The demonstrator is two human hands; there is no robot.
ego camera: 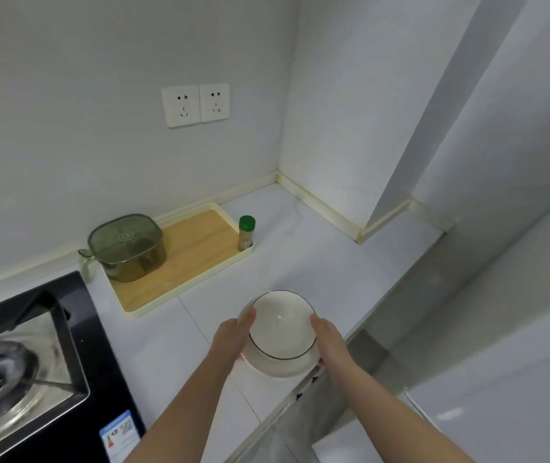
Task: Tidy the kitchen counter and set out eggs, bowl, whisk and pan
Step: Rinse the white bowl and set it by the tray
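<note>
- White round ceramic bowl [280,325] with a thin dark line round its rim sits upright and empty at the front edge of the pale marbled stone counter [317,248], the widest surface in view, which runs back to the wall corner. Whether its base rests on the counter or hangs just above it cannot be told.
- Black glass gas hob [76,329] fills the left side of the counter, well apart from the bowl. A dark round item in its steel recess is too blurred to name.
- Shallow rectangular tray [196,248] with a wooden base and cream rim lies against the back wall, between the hob and the corner and behind the bowl.
- Green translucent lidded container [126,245], rounded-square in shape, stands on the left end of the tray.
- Left hand [233,339] grasps the bowl's left wall. The left thumb [250,316] lies along the rim, and the fingers curve round the outside, mostly hidden.
- Right hand [328,339] grasps the opposite wall in the same way. The right thumb [315,320] is on the rim, and one fingertip shows low under the bowl's near right side. The bowl lies between the two palms.
- Two white wall sockets [196,105] are set side by side above the tray.
- Small spice jar [246,232] with a green cap stands upright at the tray's right corner.
</note>
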